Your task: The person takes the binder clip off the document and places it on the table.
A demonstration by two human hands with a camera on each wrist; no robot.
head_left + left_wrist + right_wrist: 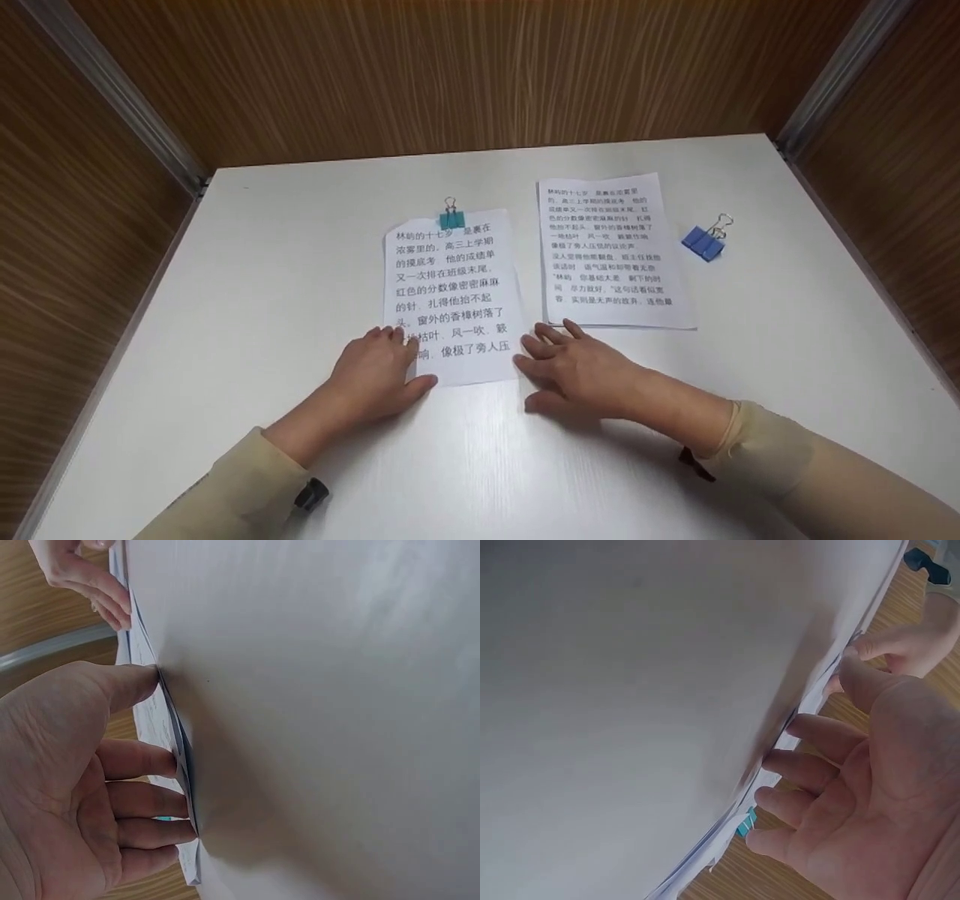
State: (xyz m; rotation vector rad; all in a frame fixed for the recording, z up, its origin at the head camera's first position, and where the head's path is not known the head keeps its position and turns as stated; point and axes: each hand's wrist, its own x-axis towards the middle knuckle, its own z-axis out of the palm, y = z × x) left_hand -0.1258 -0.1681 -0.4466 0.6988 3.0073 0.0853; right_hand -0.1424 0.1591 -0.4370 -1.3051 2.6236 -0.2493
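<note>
A stack of printed paper sheets (450, 300) lies on the table, its top edge held by a teal binder clip (452, 219) with wire handles up. My left hand (375, 375) rests at the stack's lower left, fingers over that edge and thumb near the bottom edge. At the lower right edge is my right hand (585, 371), its fingertips at the paper's side and thumb on the table. In the left wrist view, the left fingers (150, 799) touch the sheets' edge without curling round them. The right wrist view shows the right fingers (810, 769) loosely bent along the paper.
A second printed stack (611, 247) lies to the right, just beyond the right hand. Beside it is a blue binder clip (703, 242) on the white table (225, 300). Wood-grain panels (450, 75) stand at the back and both sides.
</note>
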